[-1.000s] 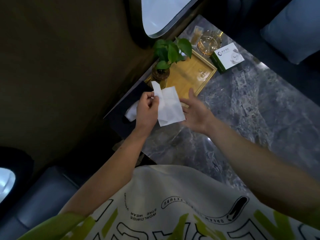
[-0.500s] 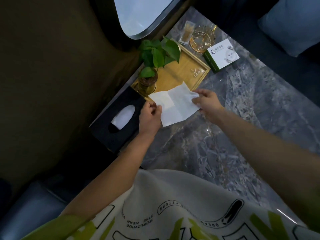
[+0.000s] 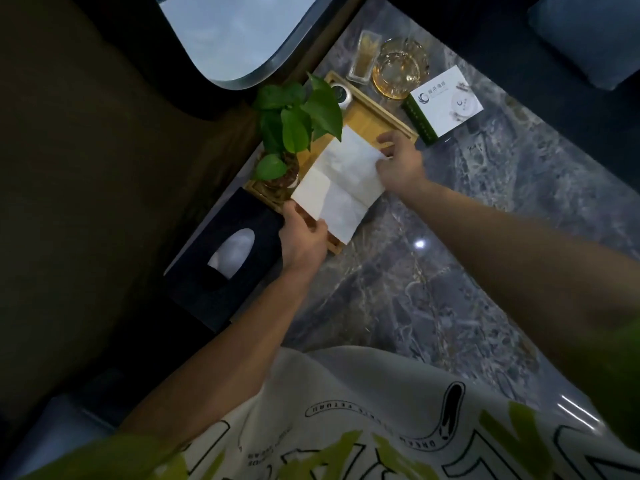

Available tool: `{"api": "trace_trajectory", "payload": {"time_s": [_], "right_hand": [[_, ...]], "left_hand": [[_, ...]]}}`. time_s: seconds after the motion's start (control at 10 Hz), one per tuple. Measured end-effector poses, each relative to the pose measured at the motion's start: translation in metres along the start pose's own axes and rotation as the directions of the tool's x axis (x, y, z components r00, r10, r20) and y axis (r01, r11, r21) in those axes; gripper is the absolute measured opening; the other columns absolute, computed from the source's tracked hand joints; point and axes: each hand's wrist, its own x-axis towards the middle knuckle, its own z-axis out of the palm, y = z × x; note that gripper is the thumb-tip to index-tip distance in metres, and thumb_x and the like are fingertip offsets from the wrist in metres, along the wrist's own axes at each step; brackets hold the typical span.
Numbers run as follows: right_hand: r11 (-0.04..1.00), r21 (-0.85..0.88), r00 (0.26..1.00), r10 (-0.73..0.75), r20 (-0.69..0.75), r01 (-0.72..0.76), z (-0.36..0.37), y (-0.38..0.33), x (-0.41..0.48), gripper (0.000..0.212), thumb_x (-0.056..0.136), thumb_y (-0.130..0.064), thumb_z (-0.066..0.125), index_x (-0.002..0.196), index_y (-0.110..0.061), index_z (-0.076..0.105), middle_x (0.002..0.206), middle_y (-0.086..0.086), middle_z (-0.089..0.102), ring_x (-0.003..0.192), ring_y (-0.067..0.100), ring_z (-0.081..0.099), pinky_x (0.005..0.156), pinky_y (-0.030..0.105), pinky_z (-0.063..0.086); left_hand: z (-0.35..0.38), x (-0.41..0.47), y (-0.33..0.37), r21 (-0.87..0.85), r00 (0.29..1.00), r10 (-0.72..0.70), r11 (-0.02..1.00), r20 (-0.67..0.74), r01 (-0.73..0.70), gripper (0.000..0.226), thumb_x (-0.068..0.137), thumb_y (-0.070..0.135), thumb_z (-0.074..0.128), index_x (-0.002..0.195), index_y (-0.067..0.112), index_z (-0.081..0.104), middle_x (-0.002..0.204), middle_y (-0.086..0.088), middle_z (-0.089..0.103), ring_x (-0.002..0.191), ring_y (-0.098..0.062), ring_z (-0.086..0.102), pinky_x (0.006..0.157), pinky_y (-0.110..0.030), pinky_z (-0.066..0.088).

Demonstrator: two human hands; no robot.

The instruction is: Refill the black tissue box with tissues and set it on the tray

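A white tissue (image 3: 341,183) is stretched flat above the wooden tray (image 3: 375,116). My left hand (image 3: 304,237) pinches its near corner and my right hand (image 3: 400,164) pinches its far edge. The black tissue box (image 3: 225,268) lies on the marble table (image 3: 450,271) at the tray's near end, left of my left hand. White tissue shows in its oval slot (image 3: 233,249).
A green plant in a glass pot (image 3: 294,129) stands on the tray's left side. Beyond the tray are an amber glass ashtray (image 3: 398,72), a small clear holder (image 3: 365,57) and a white and green box (image 3: 443,102). A dark wall borders the table on the left.
My right hand took hold of the tissue and both hands spread it out, carrying it further over the tray. The black box came into fuller view.
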Motion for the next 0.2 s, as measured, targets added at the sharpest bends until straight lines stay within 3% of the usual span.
{"api": "trace_trajectory", "payload": {"time_s": [0.1, 0.2], "right_hand": [[0.999, -0.049, 1.000, -0.003, -0.014, 0.002, -0.002, 0.014, -0.006, 0.045, 0.090, -0.009, 0.050, 0.135, -0.012, 0.047, 0.130, 0.013, 0.055, 0.117, 0.026, 0.054, 0.095, 0.034, 0.047], [0.998, -0.062, 0.999, 0.005, -0.054, -0.008, -0.003, 0.028, -0.011, 0.044, 0.090, -0.008, 0.050, 0.134, -0.009, 0.047, 0.122, 0.014, 0.058, 0.112, 0.028, 0.056, 0.090, 0.033, 0.047]], "left_hand": [[0.003, -0.011, 0.000, -0.039, 0.999, 0.043, 0.998, 0.028, -0.042, 0.053, 0.089, 0.010, 0.055, 0.136, 0.008, 0.031, 0.126, -0.009, 0.055, 0.108, -0.025, 0.062, 0.084, -0.028, 0.052], [0.006, -0.014, -0.003, -0.029, 0.999, 0.049, 0.998, 0.007, -0.049, 0.058, 0.089, 0.008, 0.054, 0.140, 0.006, 0.027, 0.128, -0.009, 0.051, 0.109, -0.024, 0.059, 0.086, -0.031, 0.052]]}}
